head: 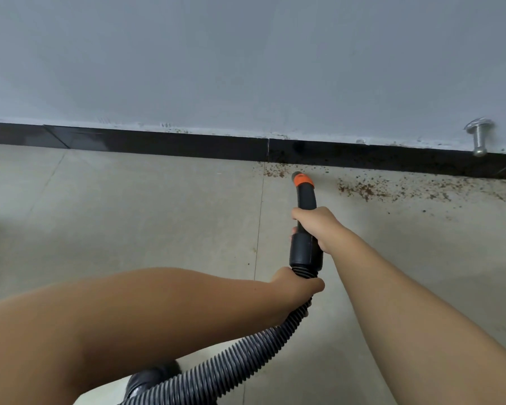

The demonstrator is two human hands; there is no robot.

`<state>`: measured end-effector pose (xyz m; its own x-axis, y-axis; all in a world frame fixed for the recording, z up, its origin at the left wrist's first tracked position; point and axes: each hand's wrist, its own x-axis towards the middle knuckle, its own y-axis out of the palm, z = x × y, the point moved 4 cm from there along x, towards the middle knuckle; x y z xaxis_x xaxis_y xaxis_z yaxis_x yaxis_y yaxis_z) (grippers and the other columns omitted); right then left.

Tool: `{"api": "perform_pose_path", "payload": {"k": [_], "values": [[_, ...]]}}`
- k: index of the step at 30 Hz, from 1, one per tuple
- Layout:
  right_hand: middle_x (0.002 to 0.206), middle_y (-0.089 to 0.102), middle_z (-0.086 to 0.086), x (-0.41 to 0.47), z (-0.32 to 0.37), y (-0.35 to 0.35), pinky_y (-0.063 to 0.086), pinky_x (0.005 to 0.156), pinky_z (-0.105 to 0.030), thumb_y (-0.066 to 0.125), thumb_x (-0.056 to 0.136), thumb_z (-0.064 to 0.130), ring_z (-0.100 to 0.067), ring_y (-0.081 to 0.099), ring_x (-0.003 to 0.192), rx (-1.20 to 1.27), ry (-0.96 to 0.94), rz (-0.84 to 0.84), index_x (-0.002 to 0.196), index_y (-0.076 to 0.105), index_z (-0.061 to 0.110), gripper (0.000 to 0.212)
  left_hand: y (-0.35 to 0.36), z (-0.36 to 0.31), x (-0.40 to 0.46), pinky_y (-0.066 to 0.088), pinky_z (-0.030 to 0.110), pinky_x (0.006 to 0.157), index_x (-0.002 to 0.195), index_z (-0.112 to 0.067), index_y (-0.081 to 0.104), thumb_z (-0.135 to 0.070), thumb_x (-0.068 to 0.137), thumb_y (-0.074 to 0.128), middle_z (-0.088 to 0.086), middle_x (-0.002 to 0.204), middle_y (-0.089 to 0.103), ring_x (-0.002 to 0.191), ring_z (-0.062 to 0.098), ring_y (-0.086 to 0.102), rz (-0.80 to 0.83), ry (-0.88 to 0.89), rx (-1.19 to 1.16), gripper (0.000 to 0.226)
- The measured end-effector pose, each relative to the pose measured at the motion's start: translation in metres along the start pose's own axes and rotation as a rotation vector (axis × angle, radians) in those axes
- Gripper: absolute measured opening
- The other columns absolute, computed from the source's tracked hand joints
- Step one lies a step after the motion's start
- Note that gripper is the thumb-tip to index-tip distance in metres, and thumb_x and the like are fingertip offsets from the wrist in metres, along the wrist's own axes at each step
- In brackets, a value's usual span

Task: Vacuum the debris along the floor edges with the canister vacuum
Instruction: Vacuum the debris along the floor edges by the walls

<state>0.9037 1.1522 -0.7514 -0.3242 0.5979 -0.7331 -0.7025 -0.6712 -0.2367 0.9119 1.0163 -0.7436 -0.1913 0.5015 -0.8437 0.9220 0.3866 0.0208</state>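
A black vacuum wand [306, 197] with an orange collar [303, 180] points at the floor edge, its tip close to the black baseboard [187, 146]. My right hand [319, 226] grips the wand's black handle. My left hand [297, 283] grips the ribbed hose [231, 366] just behind the cuff. Brown debris [392, 188] is scattered along the baseboard to the right of the tip, with a small patch [273, 172] just left of it. The canister itself is out of view.
A pale grey wall [246, 68] rises above the baseboard. A metal door stop [479, 137] sticks out of the wall at the far right. The floor is beige tile [129, 214]. A dark shoe [149, 378] shows at the bottom edge beside the hose.
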Motion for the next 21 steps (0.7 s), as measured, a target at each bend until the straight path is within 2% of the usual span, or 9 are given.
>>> {"api": "perform_pose_path", "payload": {"k": [6,11,16,19,21], "values": [[0.076,0.062,-0.011,0.003,0.011,0.045,0.057,0.084,-0.046,0.06,0.082,0.013,-0.028,0.063,0.068,-0.065,-0.042,0.114,0.095,0.049,0.009,0.017,-0.028,0.009,-0.005,0.043,0.02,0.047,0.097,-0.007,0.05,-0.014,0.084,0.06,0.006,0.067,0.05,0.05,0.018,0.049,-0.102,-0.014,-0.057,0.018],[0.072,0.062,-0.01,0.004,0.012,0.058,0.058,0.083,-0.045,0.06,0.082,0.012,-0.027,0.063,0.067,0.002,-0.032,0.152,0.102,0.05,0.007,0.023,-0.04,0.011,-0.006,0.045,0.024,0.053,0.093,-0.007,0.05,-0.013,0.083,0.061,0.007,0.065,0.05,0.049,0.018,0.048,-0.127,-0.023,-0.044,0.016],[0.076,0.062,-0.01,0.009,0.004,0.024,0.057,0.074,-0.04,0.059,0.084,0.012,-0.026,0.062,0.065,0.088,-0.012,0.05,0.102,0.049,0.007,0.021,-0.024,0.002,0.003,0.046,0.028,0.06,0.101,-0.005,0.053,-0.014,0.082,0.062,0.007,0.067,0.051,0.053,0.019,0.048,-0.085,-0.013,0.038,0.022],[0.079,0.059,-0.01,0.014,-0.007,-0.008,0.056,0.077,-0.042,0.059,0.084,0.012,-0.025,0.06,0.065,0.149,0.003,-0.035,0.093,0.049,0.009,0.014,-0.004,-0.006,0.011,0.046,0.028,0.06,0.1,-0.005,0.053,-0.014,0.081,0.062,0.007,0.068,0.051,0.053,0.019,0.048,-0.03,-0.003,0.097,0.023],[0.076,0.058,-0.009,0.017,-0.011,-0.027,0.055,0.072,-0.039,0.058,0.084,0.011,-0.024,0.059,0.063,0.182,0.017,-0.078,0.088,0.049,0.01,0.01,0.009,-0.012,0.017,0.047,0.029,0.061,0.1,-0.005,0.054,-0.015,0.081,0.063,0.007,0.068,0.051,0.054,0.019,0.048,-0.01,0.004,0.122,0.024]]}}
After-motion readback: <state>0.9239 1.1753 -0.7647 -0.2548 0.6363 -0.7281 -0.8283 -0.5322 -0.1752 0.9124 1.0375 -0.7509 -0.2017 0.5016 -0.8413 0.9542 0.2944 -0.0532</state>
